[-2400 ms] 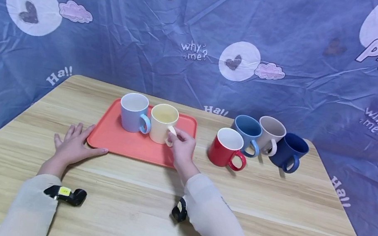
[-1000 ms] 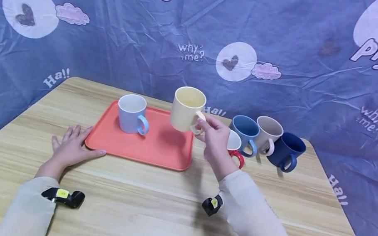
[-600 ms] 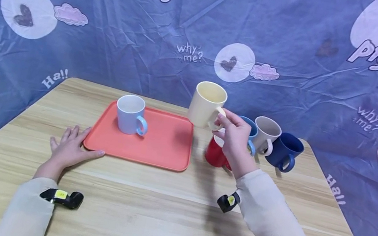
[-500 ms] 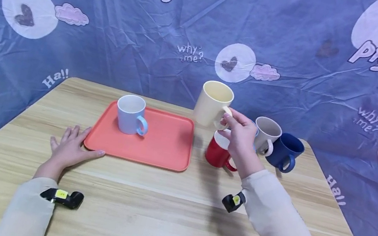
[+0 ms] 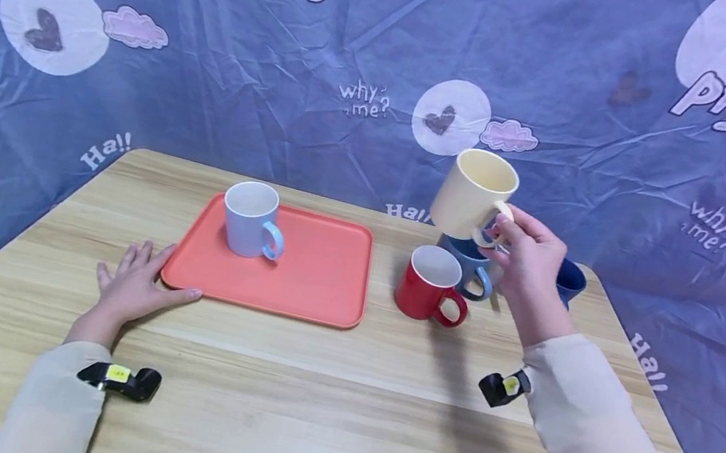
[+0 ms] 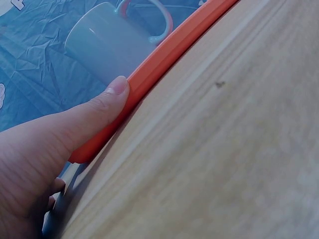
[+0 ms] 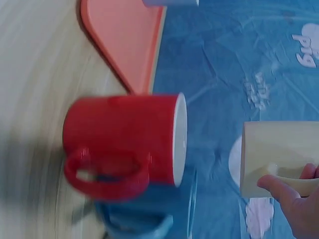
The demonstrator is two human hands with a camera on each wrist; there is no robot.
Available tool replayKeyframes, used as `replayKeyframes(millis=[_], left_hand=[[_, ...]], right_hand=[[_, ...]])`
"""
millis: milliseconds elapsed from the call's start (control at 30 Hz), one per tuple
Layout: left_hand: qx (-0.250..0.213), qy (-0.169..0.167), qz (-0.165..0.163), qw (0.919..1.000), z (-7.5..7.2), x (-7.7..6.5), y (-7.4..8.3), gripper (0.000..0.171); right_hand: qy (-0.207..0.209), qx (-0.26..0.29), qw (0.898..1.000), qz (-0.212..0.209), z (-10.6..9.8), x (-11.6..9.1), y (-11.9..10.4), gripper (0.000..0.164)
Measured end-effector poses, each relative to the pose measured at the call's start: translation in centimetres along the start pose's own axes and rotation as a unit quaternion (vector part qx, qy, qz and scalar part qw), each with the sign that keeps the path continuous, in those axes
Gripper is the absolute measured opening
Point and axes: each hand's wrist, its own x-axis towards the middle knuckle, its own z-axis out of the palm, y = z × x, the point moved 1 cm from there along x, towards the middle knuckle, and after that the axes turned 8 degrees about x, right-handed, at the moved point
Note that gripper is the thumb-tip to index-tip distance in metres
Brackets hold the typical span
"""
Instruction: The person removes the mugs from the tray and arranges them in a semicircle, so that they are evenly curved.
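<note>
My right hand [image 5: 534, 258] pinches the handle of a cream mug [image 5: 474, 195], which hangs in the air above the mugs at the right, slightly tilted. Below it stand a red mug [image 5: 427, 282] and a medium-blue mug [image 5: 472, 270], partly covered by the cream one. My left hand [image 5: 136, 290] rests at the near left corner of an orange-red tray [image 5: 302, 281], fingers spread. In the left wrist view its thumb [image 6: 102, 107] lies along the tray's rim. A light blue mug [image 5: 249, 220] stands upright on the tray's left half.
A dark blue mug [image 5: 570, 281] shows partly behind my right hand; the grey mug is hidden there. The wooden table [image 5: 273, 405] ends at the back against a blue printed cloth [image 5: 321, 130].
My right hand has lifted the cream mug off the tray and carried it rightward, over the red mug to above the blue one. My left hand has stayed at the tray corner.
</note>
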Motion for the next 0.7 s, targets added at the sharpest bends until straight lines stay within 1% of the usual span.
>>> replayKeyframes(millis=[167,267,500,700], left_hand=[[-0.001,-0.001,-0.001,1.0,0.0,0.0,0.0,0.103],[0.0,-0.001,-0.002,1.0,-0.1,0.0,0.0,0.103],[-0.001,-0.001,0.0,1.0,-0.2,-0.2,0.0,0.103],[-0.002,0.0,0.001,1.0,-0.2,-0.2,0.2,0.103]], right_hand=[[0.009,0.032,0.999,-0.017,-2.3,0.4,-1.6,0.013],[0.012,0.04,0.999,-0.024,-3.7,0.6,-2.5,0.013],[0.032,0.061,0.997,-0.024,-6.8,1.0,-4.5,0.012],[0.049,0.089,0.995,-0.022,-9.4,1.0,-5.7,0.014]])
